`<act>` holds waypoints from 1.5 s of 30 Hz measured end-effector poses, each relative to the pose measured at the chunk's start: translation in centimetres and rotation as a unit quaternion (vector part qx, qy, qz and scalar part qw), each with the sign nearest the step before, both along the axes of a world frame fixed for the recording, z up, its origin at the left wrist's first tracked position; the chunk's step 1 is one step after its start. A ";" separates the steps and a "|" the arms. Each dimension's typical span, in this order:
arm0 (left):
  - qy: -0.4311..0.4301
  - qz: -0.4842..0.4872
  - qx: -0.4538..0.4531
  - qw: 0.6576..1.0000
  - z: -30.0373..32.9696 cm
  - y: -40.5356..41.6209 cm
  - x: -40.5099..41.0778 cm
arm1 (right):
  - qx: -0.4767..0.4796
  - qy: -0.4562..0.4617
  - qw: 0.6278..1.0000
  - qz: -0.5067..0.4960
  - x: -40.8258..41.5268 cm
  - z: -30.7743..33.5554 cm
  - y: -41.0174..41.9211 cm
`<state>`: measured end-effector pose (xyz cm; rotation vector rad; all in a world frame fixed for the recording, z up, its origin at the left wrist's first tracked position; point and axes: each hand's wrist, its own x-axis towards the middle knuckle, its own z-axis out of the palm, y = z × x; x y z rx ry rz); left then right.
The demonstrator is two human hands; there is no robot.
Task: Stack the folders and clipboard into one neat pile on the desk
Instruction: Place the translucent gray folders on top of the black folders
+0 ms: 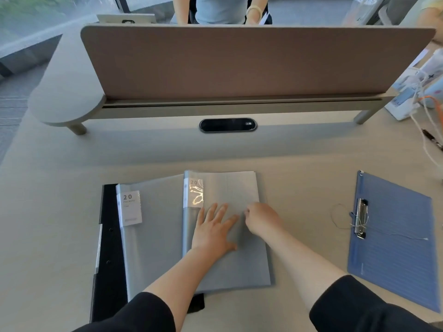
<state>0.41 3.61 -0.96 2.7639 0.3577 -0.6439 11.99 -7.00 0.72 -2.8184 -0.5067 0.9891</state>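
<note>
A black folder (pixel 109 236) lies at the left of the desk. On it rests a grey translucent folder (pixel 153 236) with a "20 pockets" label. A second grey folder (pixel 239 264) overlaps that one's right side. My left hand (pixel 213 231) lies flat on this top folder, fingers spread. My right hand (pixel 260 219) is on the same folder beside it, its fingers curled at the cover; whether they pinch it is unclear. A blue clipboard (pixel 395 248) with a metal clip and a string lies apart at the right.
A brown divider panel (pixel 239 63) on a raised shelf runs across the back of the desk (pixel 60 212), with a black cable port (pixel 227 125) below it. Boxes, cables and a pen (pixel 431 140) sit at the far right. Another person stands behind the divider.
</note>
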 end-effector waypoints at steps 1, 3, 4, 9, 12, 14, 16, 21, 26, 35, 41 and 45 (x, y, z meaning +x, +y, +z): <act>-0.003 0.002 -0.002 1.000 0.0 0.0 0.0 | -0.010 -0.016 0.999 0.032 -0.4 0.1 0.1; -0.007 0.005 -0.005 1.000 0.0 0.0 0.0 | -0.022 -0.032 0.996 0.085 -1.1 0.3 0.2; -0.007 0.006 -0.006 1.000 -0.1 0.0 0.0 | -0.027 -0.031 0.994 0.100 -1.4 0.3 0.0; -0.001 0.008 0.000 1.000 -0.1 0.1 -0.1 | -0.048 -0.014 0.993 0.110 -2.3 0.5 -1.6; 0.002 0.005 0.007 1.000 0.0 0.1 0.0 | -0.036 -0.002 0.997 0.074 -2.2 0.4 -3.3; 0.004 0.004 0.009 1.000 0.1 0.0 0.0 | -0.025 0.011 0.999 0.040 -1.7 0.5 -4.5; 0.003 0.006 0.010 1.000 0.1 0.0 0.1 | -0.022 0.013 1.000 0.008 -0.9 0.7 -5.3; 0.006 0.000 0.013 1.000 0.2 -0.1 0.0 | -0.005 -0.002 1.000 -0.027 0.9 0.7 -5.1; 0.011 -0.005 0.013 1.000 0.3 -0.1 0.0 | 0.029 -0.001 0.999 -0.019 1.7 0.2 -3.0; -0.010 0.053 0.020 0.998 0.4 0.7 -0.9 | 0.103 -0.048 0.991 -0.074 1.5 -0.8 -3.0; -0.101 0.315 -0.010 0.944 1.4 1.7 -3.4 | 0.122 -0.068 0.972 -0.189 0.8 -0.8 -4.1; -0.104 0.460 -0.098 0.876 2.2 1.9 -3.4 | 0.146 -0.045 0.965 -0.213 0.0 0.2 -3.6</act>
